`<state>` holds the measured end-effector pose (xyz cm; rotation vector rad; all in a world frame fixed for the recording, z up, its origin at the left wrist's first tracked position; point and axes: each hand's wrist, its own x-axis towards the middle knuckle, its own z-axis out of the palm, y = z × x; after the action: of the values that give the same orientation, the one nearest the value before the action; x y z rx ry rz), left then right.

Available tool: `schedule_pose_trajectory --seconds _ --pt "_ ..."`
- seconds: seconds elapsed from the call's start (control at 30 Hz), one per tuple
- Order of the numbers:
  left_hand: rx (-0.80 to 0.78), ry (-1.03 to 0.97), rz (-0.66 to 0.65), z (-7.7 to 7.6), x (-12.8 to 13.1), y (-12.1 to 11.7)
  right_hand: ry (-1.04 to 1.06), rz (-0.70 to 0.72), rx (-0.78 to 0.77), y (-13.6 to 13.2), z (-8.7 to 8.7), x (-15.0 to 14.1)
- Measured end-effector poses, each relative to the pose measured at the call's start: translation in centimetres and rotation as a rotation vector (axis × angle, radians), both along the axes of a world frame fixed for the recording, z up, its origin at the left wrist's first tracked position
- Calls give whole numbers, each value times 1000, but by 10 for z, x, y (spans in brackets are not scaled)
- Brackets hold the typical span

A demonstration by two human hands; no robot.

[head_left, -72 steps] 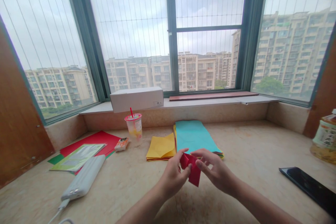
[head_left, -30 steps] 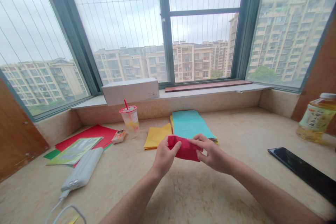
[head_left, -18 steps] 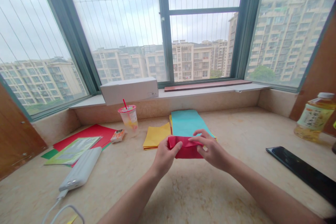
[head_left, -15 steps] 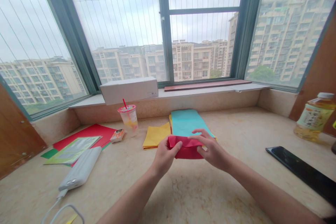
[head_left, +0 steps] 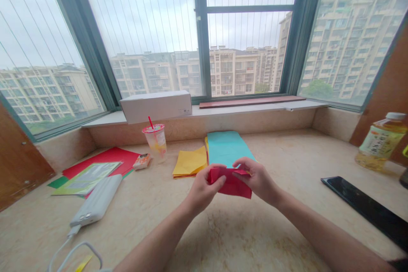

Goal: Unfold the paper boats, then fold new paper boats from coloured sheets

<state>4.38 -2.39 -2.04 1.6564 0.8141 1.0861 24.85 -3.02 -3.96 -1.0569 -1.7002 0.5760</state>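
Observation:
A folded piece of red paper (head_left: 235, 188) is held up above the counter between my two hands. My left hand (head_left: 207, 183) pinches its left end, thumb on the near face and fingers behind. At the other end, my right hand (head_left: 255, 177) grips the upper right edge between thumb and curled fingers. A folded flap runs along the top of the paper. Just beyond my hands lies a stack of light blue paper (head_left: 229, 148) with yellow sheets under it. Folded yellow paper (head_left: 190, 161) sits to its left.
On the left are red sheets (head_left: 121, 157), a green-and-white packet (head_left: 87, 180), a white power bank (head_left: 97, 202) with its cable, a small orange-and-white pack (head_left: 142, 161) and a cup with a straw (head_left: 156, 140). To the right are a black phone (head_left: 360, 204) and a drink bottle (head_left: 381, 142).
My left hand has shifted slightly right and down, and the right thumb now presses onto the paper's near face. The red paper hangs lower at its right corner.

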Motion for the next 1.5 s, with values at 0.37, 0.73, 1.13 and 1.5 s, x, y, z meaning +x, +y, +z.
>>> schedule_pose_trajectory --seconds 0.37,0.73,1.13,1.5 --pt "-231 34 -115 16 -9 -1 15 97 -31 -2 2 0" --pt "66 320 -228 8 -4 -4 -116 178 52 -11 4 -7" --pt "82 236 39 -1 5 -3 -49 59 99 -12 12 -8" --pt "-25 67 21 -4 3 -1 -217 190 156 -18 13 -9"
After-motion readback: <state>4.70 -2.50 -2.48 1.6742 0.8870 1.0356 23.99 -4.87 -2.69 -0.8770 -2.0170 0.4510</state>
